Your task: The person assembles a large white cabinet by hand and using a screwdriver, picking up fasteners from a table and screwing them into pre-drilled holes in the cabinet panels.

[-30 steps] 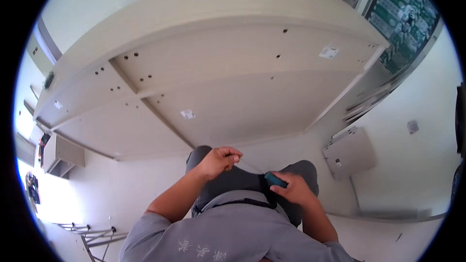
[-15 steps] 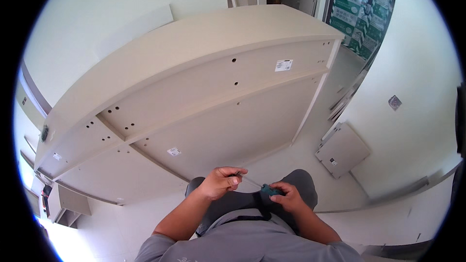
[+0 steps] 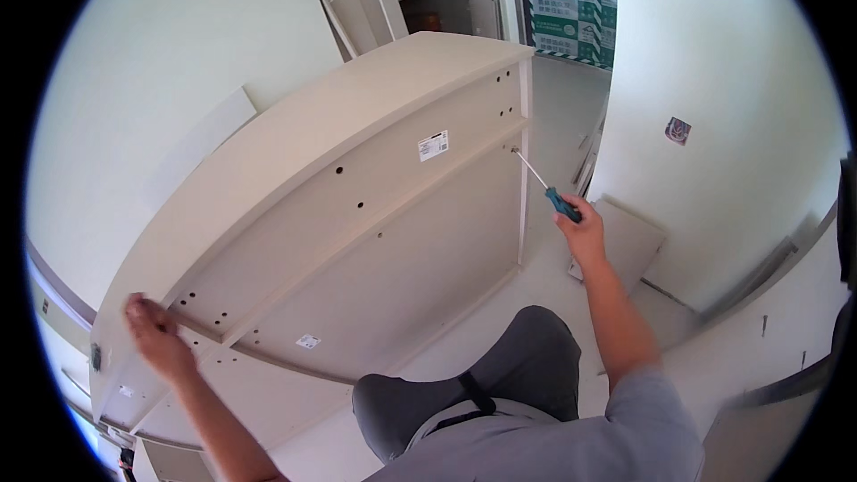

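Screwdriver [image 3: 561, 203] at inner corner of cabinet [image 3: 312, 205]

Grips a green-handled screwdriver [image 3: 562, 204] in the right hand [image 3: 586, 230], with its metal shaft slanting up and leftward and its tip at a small fitting [image 3: 515, 150] near the right edge of a large beige panel unit [image 3: 446, 223]. Has the blurred left hand [image 3: 158, 335] at the unit's left part; cannot tell from this whether touching. Wears a grey shirt [image 3: 571, 442] and darker trousers [image 3: 522, 361], with knees bent before the unit. Shows also a beige board [image 3: 632, 234] beyond the right forearm.
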A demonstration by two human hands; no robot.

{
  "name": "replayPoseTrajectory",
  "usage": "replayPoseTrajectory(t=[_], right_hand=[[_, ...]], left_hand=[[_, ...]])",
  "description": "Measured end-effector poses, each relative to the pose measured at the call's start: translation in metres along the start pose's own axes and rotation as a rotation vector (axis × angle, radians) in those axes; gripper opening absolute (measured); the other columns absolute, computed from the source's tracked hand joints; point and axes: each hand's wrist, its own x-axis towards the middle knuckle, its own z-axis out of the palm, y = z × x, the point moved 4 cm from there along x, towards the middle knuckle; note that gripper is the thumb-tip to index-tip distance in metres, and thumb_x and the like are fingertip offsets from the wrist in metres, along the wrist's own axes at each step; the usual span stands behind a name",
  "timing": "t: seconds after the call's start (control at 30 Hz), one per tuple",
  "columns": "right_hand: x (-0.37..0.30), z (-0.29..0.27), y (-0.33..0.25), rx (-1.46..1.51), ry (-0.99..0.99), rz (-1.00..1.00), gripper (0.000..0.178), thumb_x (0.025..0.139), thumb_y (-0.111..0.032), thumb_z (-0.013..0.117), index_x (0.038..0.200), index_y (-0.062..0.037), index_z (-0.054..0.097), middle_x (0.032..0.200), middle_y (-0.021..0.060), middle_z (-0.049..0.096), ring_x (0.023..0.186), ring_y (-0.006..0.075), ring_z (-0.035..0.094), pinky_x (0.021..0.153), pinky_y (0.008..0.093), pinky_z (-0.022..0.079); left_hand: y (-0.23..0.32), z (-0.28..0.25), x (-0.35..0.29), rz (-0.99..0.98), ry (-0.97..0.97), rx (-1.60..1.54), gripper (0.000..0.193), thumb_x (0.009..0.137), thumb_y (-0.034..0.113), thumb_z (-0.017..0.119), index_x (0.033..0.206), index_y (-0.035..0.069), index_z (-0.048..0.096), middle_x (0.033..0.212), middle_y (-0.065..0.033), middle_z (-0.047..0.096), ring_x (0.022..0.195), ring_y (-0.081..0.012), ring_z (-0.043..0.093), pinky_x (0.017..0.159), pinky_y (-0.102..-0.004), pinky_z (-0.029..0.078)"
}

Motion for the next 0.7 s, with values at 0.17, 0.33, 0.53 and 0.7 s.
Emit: replayPoseTrajectory(t=[0.17,0.33,0.53,0.7], right_hand=[[0.027,0.015,-0.047,-0.391,-0.03,-0.221,0.036,0.079,-0.007,0.074,0.115,-0.0124,0.071,0.105,0.0064,0.068,0.088,0.0252,0.069,0.075,0.0361,0.055],[0.035,0.007,-0.072,-0.645,-0.003,-0.422,0.034,0.076,-0.007,0.073,0.11,-0.0149,0.071,0.105,0.0061,0.068,0.09,0.0307,0.068,0.072,0.0404,0.056],[0.042,0.002,-0.092,-0.865,-0.044,-0.654,0.037,0.075,-0.003,0.071,0.11,-0.014,0.07,0.1,0.0048,0.064,0.081,0.0264,0.067,0.07,0.0391,0.055],[0.042,0.023,-0.123,-1.054,-0.091,-0.918,0.037,0.076,-0.003,0.072,0.112,-0.0118,0.07,0.1,0.007,0.066,0.073,0.0264,0.063,0.067,0.0377,0.052]], left_hand=[[0.013,-0.043,0.099,0.43,0.005,0.609,0.025,0.107,0.027,0.052,0.108,0.004,0.064,0.076,0.0054,0.046,0.065,-0.0032,0.037,0.055,-0.0209,0.029],[-0.017,-0.023,0.114,0.231,-0.291,0.75,0.026,0.107,0.027,0.053,0.108,0.003,0.063,0.083,0.0031,0.052,0.075,-0.0065,0.044,0.068,-0.0224,0.039],[-0.016,-0.021,0.11,0.336,-0.325,0.873,0.028,0.107,0.027,0.052,0.111,0.001,0.062,0.09,-0.0005,0.059,0.084,-0.0111,0.051,0.079,-0.025,0.044],[-0.014,-0.017,0.107,0.32,-0.313,0.975,0.03,0.107,0.028,0.052,0.114,0.001,0.063,0.097,-0.0057,0.065,0.091,-0.0148,0.057,0.085,-0.028,0.047]])
